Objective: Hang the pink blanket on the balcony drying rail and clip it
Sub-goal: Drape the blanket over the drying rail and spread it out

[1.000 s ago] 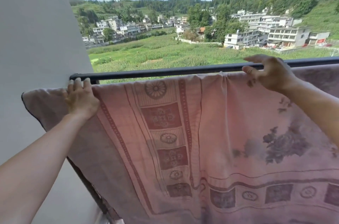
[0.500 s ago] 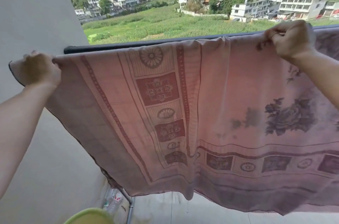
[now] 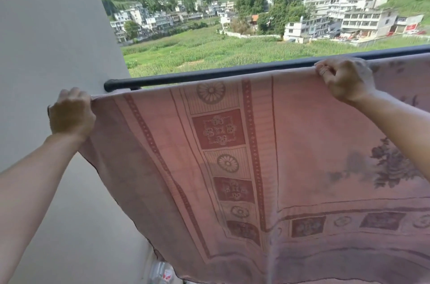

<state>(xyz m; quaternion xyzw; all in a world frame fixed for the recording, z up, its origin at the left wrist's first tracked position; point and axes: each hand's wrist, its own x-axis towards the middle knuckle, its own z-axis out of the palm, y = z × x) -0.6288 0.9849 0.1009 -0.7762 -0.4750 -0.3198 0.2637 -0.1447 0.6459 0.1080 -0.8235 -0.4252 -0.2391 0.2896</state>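
Note:
The pink blanket [image 3: 290, 144], patterned with darker squares and flowers, hangs spread in front of the black drying rail [image 3: 209, 74]. My left hand [image 3: 71, 113] grips its top edge at the left, just below and left of the rail's wall end. My right hand [image 3: 344, 80] grips the top edge at the right, close under the rail. Between my hands the edge is pulled taut, slightly below the rail. Right of my right hand the blanket lies up against the rail. No clip is in sight.
A pale wall [image 3: 46, 51] fills the left side, and the rail ends at it. Beyond the rail lie green fields and white buildings [image 3: 314, 25]. A clear plastic item [image 3: 162, 273] shows on the floor below the blanket's lower edge.
Both hands went from lying on the rail to gripping the blanket's top edge. They have pulled it taut and off the rail's left part. The view has tilted back up.

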